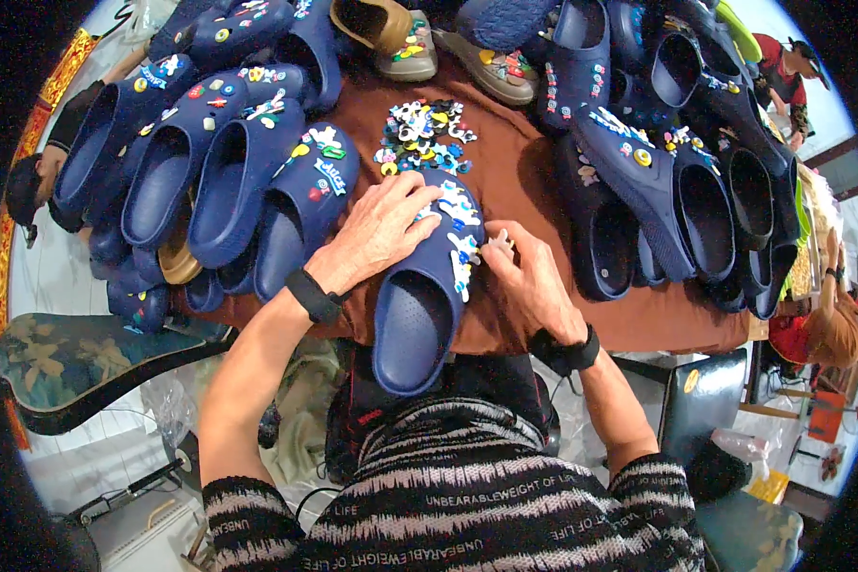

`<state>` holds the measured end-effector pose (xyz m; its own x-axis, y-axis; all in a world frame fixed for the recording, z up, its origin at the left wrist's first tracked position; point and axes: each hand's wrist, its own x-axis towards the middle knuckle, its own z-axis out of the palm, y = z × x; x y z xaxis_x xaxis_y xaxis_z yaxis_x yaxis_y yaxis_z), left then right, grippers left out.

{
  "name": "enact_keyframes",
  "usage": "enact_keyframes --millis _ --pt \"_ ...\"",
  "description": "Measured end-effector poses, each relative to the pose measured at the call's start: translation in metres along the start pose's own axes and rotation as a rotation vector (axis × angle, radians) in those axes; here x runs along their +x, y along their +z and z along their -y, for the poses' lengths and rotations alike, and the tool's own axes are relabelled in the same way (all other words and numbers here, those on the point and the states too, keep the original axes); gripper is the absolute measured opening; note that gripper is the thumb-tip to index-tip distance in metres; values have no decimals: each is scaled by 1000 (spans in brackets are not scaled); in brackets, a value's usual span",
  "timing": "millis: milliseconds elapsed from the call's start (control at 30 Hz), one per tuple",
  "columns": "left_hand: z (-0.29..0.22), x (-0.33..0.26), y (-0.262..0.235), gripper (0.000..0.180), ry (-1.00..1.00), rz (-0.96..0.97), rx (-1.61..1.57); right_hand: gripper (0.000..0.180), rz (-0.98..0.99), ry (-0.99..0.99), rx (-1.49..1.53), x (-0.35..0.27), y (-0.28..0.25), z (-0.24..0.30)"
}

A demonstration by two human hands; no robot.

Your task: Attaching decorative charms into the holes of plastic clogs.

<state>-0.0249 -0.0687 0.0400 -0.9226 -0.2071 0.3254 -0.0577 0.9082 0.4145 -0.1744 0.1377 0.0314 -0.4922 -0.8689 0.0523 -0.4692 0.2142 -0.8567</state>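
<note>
Brown table (529, 181) fills the middle, heaped with navy clogs on both sides. On the left pile (200, 162) I count about eight; the right pile (677, 162) holds roughly as many, though the overlaps make that uncertain. Two tan clogs (396, 38) sit at the far edge. One navy clog (429, 286) lies near the front edge, heel toward the person. The left hand (377, 234) is spread flat over its toe, pressing it steady. The right hand (529, 281) pinches a small pale charm (499, 243) just beside the clog's right flank. My read: charm-fitting is under way; next calls for pushing that piece into a hole. A heap of loose charms (421, 138) waits beyond, too many to count.
</note>
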Motion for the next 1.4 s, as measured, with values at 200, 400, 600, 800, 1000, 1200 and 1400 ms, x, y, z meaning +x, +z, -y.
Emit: enact_keyframes --millis 200,400,600,800,1000,1200,1400 --pt "2 7 2 27 9 89 43 44 74 31 -9 15 5 -14" --pt "5 3 5 24 77 71 137 43 122 47 -32 17 4 -11" --pt "6 -3 2 24 41 1 65 42 140 64 42 13 0 -18" --pt "-7 -29 -13 23 -146 -52 -128 38 176 49 90 -6 -7 -10" --pt "-48 -69 -8 27 -281 -188 -282 35 262 -75 90 -20 -1 -1" --pt "-52 -88 7 31 -352 -210 -371 33 333 -112 -158 -18 -6 8" --pt "-54 -89 13 35 -391 -208 -379 36 292 -67 180 -8 -10 -2"
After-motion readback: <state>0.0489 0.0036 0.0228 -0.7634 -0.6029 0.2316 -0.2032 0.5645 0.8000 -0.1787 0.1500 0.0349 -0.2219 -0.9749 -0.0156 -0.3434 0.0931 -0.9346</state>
